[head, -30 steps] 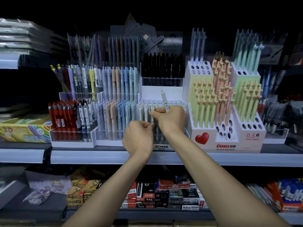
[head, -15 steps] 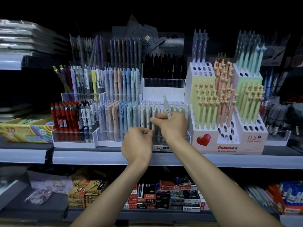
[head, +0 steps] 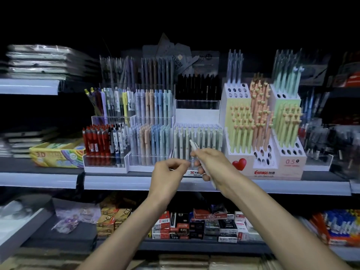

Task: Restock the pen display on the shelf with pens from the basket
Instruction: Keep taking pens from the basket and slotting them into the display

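Observation:
My right hand [head: 212, 164] grips a white pen [head: 194, 146], tilted with its tip up and to the left, in front of the clear pen display [head: 197, 141] that holds a row of pale green pens. My left hand [head: 169, 175] hovers just left of it with fingers curled, apart from the display; it seems to hold nothing, though the fingertips are blurred. Both hands are a little below and in front of the display. No basket is in view.
Neighbouring displays stand on the same shelf [head: 194, 184]: pastel pens [head: 152, 141] and red pens [head: 97, 141] to the left, a heart-topped pen stand [head: 261, 123] to the right. Black pens [head: 196, 86] stand behind. Small boxes [head: 194, 225] fill the shelf below.
Both hands have drawn back and down from the display. The right hand's pen has tilted further left and come lower. The left hand has separated from the right.

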The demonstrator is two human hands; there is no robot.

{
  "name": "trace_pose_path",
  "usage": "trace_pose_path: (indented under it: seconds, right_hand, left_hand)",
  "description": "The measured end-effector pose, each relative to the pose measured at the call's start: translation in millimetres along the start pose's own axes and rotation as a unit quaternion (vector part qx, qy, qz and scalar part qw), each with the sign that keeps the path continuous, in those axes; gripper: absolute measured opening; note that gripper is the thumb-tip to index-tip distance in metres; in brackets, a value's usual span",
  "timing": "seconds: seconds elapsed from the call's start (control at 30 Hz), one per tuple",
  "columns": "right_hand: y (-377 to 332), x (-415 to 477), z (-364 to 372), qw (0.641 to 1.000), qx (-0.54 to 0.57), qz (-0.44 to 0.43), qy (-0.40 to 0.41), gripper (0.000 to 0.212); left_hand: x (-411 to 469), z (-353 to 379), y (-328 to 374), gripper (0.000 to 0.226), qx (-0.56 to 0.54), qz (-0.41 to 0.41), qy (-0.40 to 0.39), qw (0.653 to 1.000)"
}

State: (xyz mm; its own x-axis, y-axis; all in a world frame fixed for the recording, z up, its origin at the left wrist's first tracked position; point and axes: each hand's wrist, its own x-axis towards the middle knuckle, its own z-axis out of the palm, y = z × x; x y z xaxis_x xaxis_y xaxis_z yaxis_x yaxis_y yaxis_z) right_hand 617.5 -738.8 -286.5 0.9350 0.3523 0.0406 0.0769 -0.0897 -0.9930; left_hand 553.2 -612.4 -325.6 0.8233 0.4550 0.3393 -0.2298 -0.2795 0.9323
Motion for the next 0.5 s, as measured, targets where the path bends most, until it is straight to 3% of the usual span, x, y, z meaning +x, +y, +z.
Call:
trace_pose_path:
  seconds: [0.23,0.33,0.5]
  right_hand:
    - [-3.7,-35.5,-8.4,0.996,0.059,-0.058,0.040,0.010]
    - [-3.9,-42.1,-11.5,0.993,0.081,-0.072,0.054,0.024]
    - [-2.7,-43.8,-19.8,0.988,0.094,-0.103,0.066,0.027]
  left_hand:
    - [-31.5,-0.5,16.4,0.009,-0.078,-0.038,-0.066,0.994]
    - [-35.2,3.3,17.9,0.010,-0.080,-0.012,-0.054,0.995]
    - [-30.7,9.4,14.0,0.006,-0.063,0.001,-0.020,0.998]
